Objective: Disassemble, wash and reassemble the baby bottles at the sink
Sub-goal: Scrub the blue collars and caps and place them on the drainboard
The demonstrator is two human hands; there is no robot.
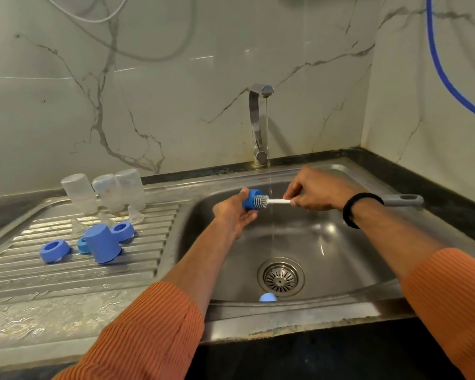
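Observation:
Over the steel sink, my left hand holds a blue bottle cap with its opening turned right. My right hand grips the white handle of a small bottle brush; its grey bristles sit in the cap's mouth. A thin stream of water falls from the tap just right of the bristles. On the drainboard three clear bottles stand upside down, with clear teats, blue collar rings and another blue cap in front of them.
A light blue part lies at the sink's near wall, by the drain strainer. A grey handle rests on the sink's right rim behind my right wrist. A blue hose hangs on the right wall.

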